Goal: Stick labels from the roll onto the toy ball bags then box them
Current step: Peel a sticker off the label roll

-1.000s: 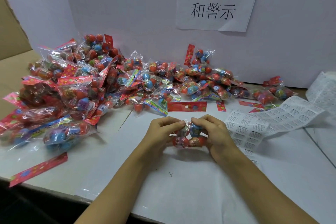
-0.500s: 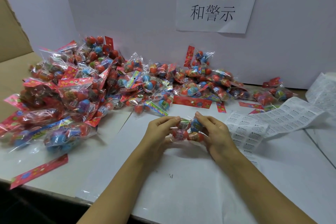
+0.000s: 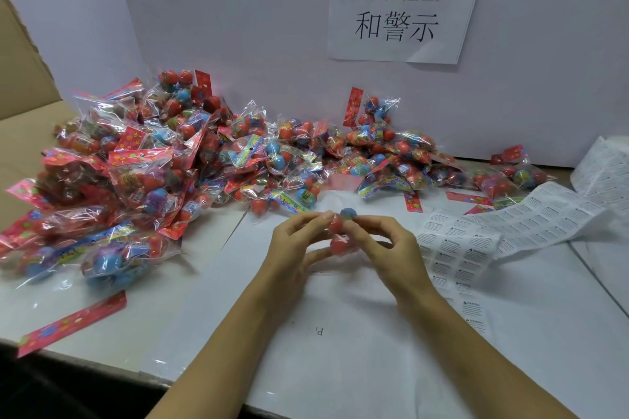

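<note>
Both the left hand (image 3: 292,248) and the right hand (image 3: 391,248) pinch one bag of toy balls (image 3: 340,235) in their fingers, above the bench (image 3: 340,350), beside the label strip (image 3: 510,224).

A small clear bag (image 3: 340,235) of red and blue toy balls is held above the table, pinched between both hands and blurred. A large pile of bags (image 3: 190,167) is heaped behind and to the left. A white label strip (image 3: 510,231) is unrolled at the right, curving back to its roll (image 3: 606,167).
</note>
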A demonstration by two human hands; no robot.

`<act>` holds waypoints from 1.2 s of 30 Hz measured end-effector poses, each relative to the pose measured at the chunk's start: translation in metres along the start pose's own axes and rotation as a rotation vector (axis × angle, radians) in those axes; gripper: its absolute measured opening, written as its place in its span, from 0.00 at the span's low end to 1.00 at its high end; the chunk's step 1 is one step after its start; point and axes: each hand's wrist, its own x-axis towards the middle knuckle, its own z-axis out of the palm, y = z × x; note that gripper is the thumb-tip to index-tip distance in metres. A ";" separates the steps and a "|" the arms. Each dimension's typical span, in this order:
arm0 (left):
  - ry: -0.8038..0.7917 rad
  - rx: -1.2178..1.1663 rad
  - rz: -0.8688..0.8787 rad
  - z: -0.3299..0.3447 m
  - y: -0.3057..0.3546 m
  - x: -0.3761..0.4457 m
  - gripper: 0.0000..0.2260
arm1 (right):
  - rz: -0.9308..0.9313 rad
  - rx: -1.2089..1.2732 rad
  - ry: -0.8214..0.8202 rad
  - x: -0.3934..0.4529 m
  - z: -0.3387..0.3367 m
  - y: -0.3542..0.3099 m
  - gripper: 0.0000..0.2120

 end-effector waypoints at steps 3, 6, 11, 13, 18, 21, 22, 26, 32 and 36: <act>-0.090 0.037 0.018 0.001 0.000 -0.001 0.13 | 0.016 0.018 -0.061 -0.001 0.000 0.000 0.23; -0.078 0.093 0.021 0.001 -0.001 0.000 0.13 | -0.006 -0.029 -0.033 0.000 0.000 0.004 0.17; 0.122 0.137 0.061 -0.004 -0.004 0.005 0.05 | 0.081 0.169 -0.028 0.006 -0.001 0.005 0.09; 0.224 0.158 0.055 -0.007 -0.005 0.008 0.06 | 0.165 0.269 -0.015 0.007 -0.002 0.002 0.08; 0.067 -0.001 -0.078 0.000 0.000 0.002 0.14 | 0.252 0.341 -0.074 0.007 -0.002 0.000 0.07; 0.009 0.073 -0.065 0.001 -0.002 -0.002 0.13 | 0.257 0.313 -0.111 0.006 -0.001 -0.001 0.07; 0.015 0.087 -0.063 0.001 -0.002 -0.002 0.12 | 0.249 0.296 -0.124 0.006 -0.001 -0.001 0.09; 0.043 0.090 -0.098 0.000 0.002 -0.001 0.09 | 0.240 0.265 -0.123 0.003 -0.001 -0.004 0.16; 0.013 0.104 -0.108 0.001 0.000 -0.001 0.06 | 0.257 0.320 -0.088 0.004 -0.002 -0.006 0.07; 0.031 0.102 -0.139 0.000 0.001 0.002 0.04 | 0.265 0.330 -0.073 0.003 -0.003 -0.007 0.06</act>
